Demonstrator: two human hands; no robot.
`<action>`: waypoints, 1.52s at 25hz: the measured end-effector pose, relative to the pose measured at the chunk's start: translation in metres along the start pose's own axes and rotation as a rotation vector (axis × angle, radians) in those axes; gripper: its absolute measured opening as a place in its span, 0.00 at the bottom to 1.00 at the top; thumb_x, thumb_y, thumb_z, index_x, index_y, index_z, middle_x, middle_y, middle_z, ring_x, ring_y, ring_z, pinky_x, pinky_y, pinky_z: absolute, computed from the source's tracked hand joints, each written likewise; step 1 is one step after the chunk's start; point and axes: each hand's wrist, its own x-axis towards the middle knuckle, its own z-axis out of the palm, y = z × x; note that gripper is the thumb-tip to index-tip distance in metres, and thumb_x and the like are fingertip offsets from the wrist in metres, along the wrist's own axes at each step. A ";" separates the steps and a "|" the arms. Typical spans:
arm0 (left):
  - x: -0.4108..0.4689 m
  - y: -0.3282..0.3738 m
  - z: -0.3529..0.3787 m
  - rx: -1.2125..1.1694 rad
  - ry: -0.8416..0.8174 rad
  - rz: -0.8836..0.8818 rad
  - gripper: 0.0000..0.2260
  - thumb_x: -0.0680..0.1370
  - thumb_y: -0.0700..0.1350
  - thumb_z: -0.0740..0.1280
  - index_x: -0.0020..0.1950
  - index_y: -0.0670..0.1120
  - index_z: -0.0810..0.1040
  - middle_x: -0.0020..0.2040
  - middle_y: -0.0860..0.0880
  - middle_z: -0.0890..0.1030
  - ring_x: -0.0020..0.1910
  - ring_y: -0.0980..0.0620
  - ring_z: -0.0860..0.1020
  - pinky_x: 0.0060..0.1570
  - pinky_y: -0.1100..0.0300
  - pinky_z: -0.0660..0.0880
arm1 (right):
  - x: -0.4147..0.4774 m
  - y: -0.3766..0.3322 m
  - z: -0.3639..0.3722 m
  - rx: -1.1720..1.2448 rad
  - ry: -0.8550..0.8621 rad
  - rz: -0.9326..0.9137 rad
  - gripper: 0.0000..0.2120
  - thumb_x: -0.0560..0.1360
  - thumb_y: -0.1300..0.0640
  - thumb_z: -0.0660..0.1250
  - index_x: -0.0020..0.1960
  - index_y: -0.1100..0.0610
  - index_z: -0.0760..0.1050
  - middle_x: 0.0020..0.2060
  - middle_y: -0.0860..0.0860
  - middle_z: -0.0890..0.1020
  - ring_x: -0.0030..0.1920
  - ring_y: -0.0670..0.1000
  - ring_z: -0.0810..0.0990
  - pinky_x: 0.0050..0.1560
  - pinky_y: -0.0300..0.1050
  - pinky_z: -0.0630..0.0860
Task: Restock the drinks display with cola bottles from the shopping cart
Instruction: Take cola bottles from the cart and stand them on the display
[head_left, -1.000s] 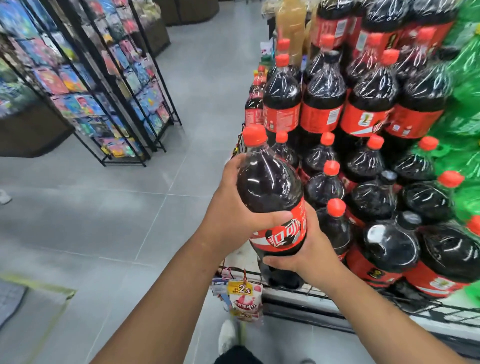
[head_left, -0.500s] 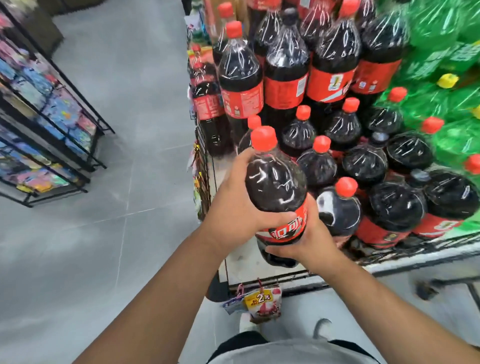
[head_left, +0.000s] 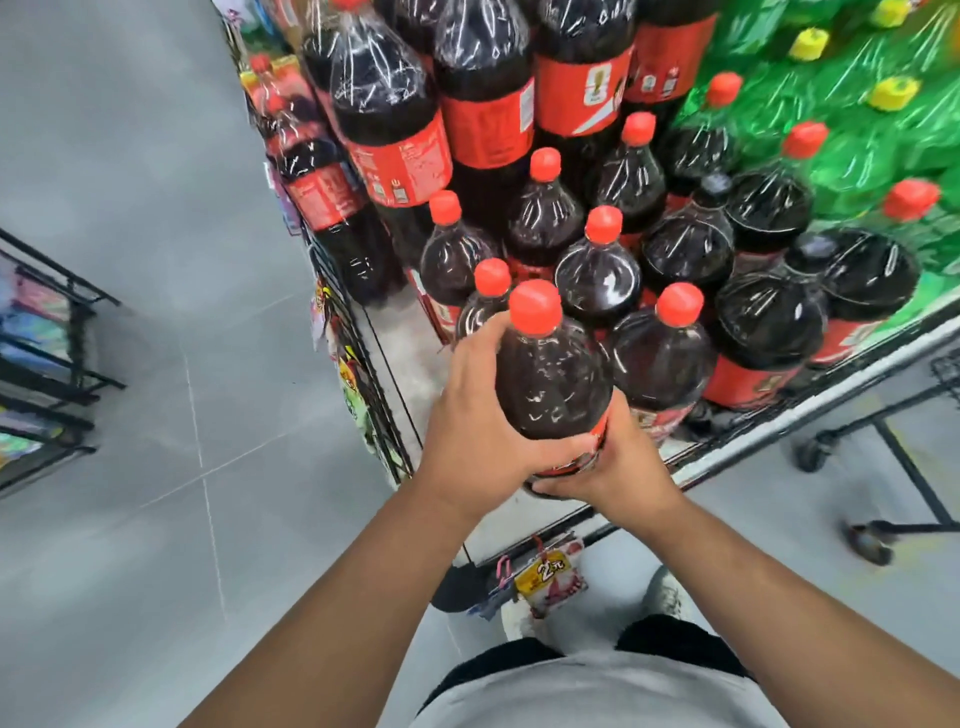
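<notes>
I hold one large cola bottle (head_left: 550, 374) with a red cap upright over the near left corner of the drinks display (head_left: 779, 415). My left hand (head_left: 478, 410) wraps its left side, thumb across the red label. My right hand (head_left: 618, 462) cups the bottle's lower right side and base. Several more cola bottles (head_left: 597, 270) with red caps stand packed on the display just behind it, and taller shrink-wrapped cola packs (head_left: 483, 104) are stacked at the back. The shopping cart's body is out of view.
Green bottles in shrink wrap (head_left: 852, 130) fill the display's right side. A wire rack with hanging snack packets (head_left: 353, 374) runs along the display's left edge. A black shelf rack (head_left: 47, 364) stands far left across grey floor. A wheeled black frame (head_left: 883, 493) is at right.
The view has tilted further down and closer to the display. The bottle in both hands has come lower, nearer the display's front corner beside the standing bottles.
</notes>
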 end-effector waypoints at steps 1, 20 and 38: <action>-0.002 -0.002 0.003 0.022 -0.019 0.001 0.49 0.57 0.54 0.85 0.71 0.66 0.62 0.67 0.58 0.72 0.67 0.62 0.72 0.68 0.56 0.71 | -0.002 0.004 0.002 0.006 0.014 0.022 0.52 0.52 0.61 0.87 0.67 0.44 0.63 0.53 0.27 0.77 0.58 0.29 0.74 0.58 0.30 0.73; -0.006 -0.043 0.037 0.034 -0.076 0.063 0.49 0.59 0.51 0.86 0.73 0.61 0.62 0.65 0.61 0.68 0.65 0.64 0.70 0.62 0.71 0.66 | -0.024 0.044 0.032 -0.076 0.279 0.183 0.46 0.59 0.57 0.84 0.68 0.47 0.61 0.63 0.46 0.75 0.62 0.46 0.75 0.59 0.45 0.75; 0.002 -0.060 0.036 0.091 -0.215 0.157 0.47 0.64 0.59 0.80 0.76 0.56 0.57 0.67 0.54 0.62 0.69 0.56 0.67 0.66 0.78 0.59 | -0.017 0.064 0.031 -0.100 0.313 0.188 0.44 0.56 0.51 0.84 0.67 0.50 0.66 0.62 0.50 0.73 0.64 0.52 0.76 0.63 0.55 0.76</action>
